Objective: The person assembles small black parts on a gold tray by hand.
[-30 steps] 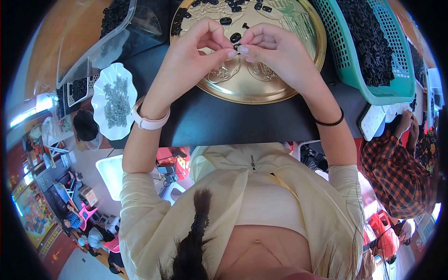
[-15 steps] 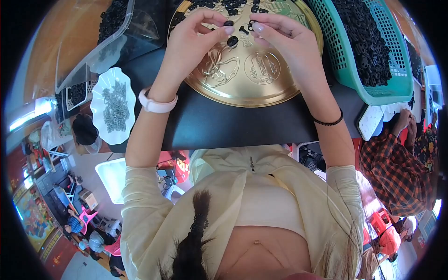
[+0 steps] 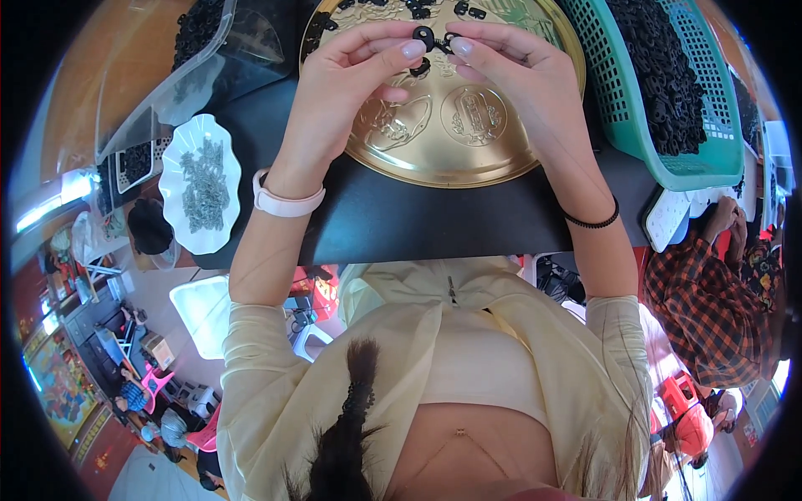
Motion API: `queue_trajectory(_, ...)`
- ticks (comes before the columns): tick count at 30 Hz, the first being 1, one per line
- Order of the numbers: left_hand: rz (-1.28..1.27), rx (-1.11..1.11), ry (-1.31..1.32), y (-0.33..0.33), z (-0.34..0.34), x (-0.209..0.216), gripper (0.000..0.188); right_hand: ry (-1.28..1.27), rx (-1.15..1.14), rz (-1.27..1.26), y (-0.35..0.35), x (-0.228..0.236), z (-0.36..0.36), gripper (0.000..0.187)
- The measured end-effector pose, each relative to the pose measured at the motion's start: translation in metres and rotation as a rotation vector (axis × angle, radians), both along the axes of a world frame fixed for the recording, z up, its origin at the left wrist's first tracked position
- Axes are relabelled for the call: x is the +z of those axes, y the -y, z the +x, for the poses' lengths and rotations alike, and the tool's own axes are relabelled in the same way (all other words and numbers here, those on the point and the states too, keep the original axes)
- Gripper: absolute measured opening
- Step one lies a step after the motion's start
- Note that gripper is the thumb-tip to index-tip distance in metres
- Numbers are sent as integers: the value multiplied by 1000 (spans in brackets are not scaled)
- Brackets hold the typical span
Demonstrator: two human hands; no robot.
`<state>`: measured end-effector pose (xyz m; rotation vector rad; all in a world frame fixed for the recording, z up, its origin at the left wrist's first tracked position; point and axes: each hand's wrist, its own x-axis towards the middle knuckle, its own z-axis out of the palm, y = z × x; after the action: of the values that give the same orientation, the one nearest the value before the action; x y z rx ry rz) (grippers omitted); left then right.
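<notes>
Above a round gold tray [image 3: 434, 174] with embossed designs, both my hands are close together. My left hand [image 3: 355, 71] pinches a small black round plastic piece [image 3: 423, 36] with a hole, between thumb and forefinger. Between the thumb and forefinger of my right hand [image 3: 514, 67] is a small black looped piece [image 3: 452, 38]. The two pieces meet or nearly touch; whether they are joined is too small to tell. Another black piece [image 3: 421, 68] shows on the tray just below my left fingertips. Several more black pieces [image 3: 368, 7] lie scattered at the tray's far side.
On the left, a white scalloped dish [image 3: 174, 192] holds small greyish pieces, beside a clear plastic bin [image 3: 167, 113] of black parts. A teal basket [image 3: 710, 167] full of black parts stands at the right. Beyond it sits a person in a checked shirt [image 3: 706, 309].
My hands have drawn together, bringing the two black pieces up against each other. The round piece in my left hand is turned to show its hole. The view has shifted slightly.
</notes>
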<state>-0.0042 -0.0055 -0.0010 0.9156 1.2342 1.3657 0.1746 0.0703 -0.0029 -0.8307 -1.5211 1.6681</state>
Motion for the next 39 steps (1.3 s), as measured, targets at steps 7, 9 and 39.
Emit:
queue_trajectory(7, 9, -27, -78, 1, 0, 1, 30, -43, 48, -75, 0, 2, -1, 25)
queue_trajectory(9, 3, -33, -66, 1, 0, 2, 31, -41, 74, -102, 0, 5, 0, 27)
queue_trajectory(39, 40, -18, -94, 3, -1, -1, 25, -19, 58, -74, -2, 0, 1, 27)
